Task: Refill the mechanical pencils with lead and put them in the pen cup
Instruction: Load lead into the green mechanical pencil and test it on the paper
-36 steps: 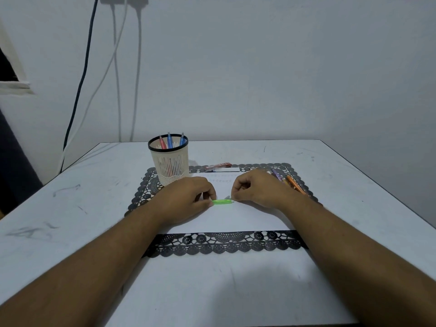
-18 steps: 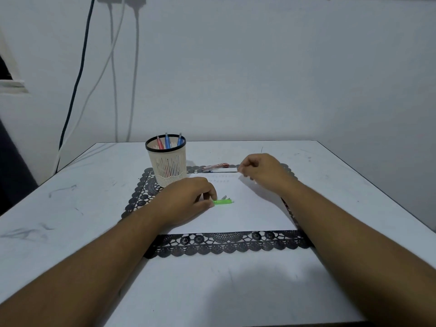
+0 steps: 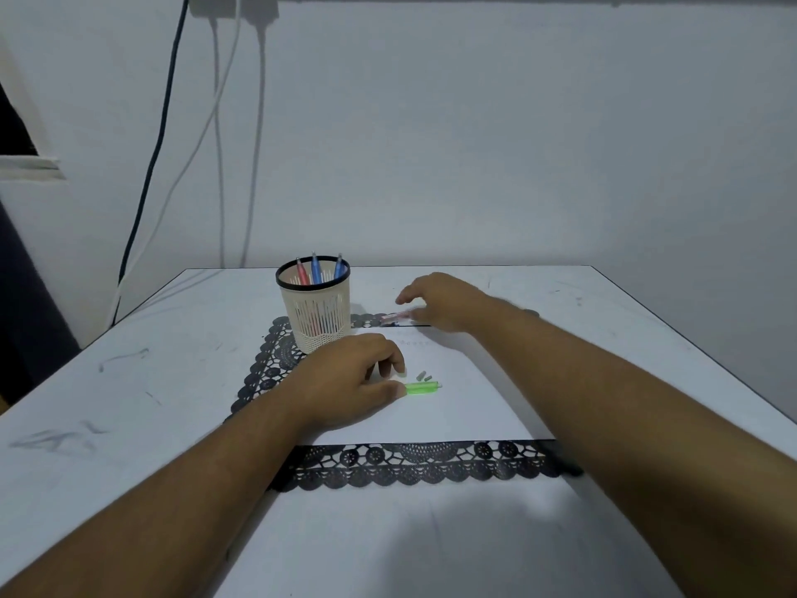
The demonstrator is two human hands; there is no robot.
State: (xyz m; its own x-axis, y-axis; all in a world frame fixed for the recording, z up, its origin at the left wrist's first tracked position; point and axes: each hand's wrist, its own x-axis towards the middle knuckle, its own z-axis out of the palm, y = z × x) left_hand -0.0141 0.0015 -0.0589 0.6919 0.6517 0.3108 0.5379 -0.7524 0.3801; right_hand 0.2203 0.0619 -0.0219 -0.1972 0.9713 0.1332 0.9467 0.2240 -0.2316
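Note:
My left hand [image 3: 351, 379] rests on the white paper and pinches the near end of a green mechanical pencil [image 3: 422, 388], which lies flat pointing right. Two small grey pieces [image 3: 424, 375] lie just behind the pencil. My right hand [image 3: 444, 302] is blurred and stretched to the back of the mat. Its thumb and fingers are spread over the right end of a pink lead case [image 3: 394, 316]. The cream pen cup [image 3: 317, 321] with a black rim stands at the mat's back left and holds three pencils [image 3: 317, 269].
A white sheet of paper [image 3: 453, 407] lies on a black lace mat [image 3: 414, 466] in the middle of the white table [image 3: 129, 381]. Cables [image 3: 224, 166] hang down the wall at the back left. My right forearm hides the mat's right side.
My right hand let go of the green pencil's tip and moved back and left to the pink lead case. Two small grey pieces now lie by the pencil. My left hand stayed put.

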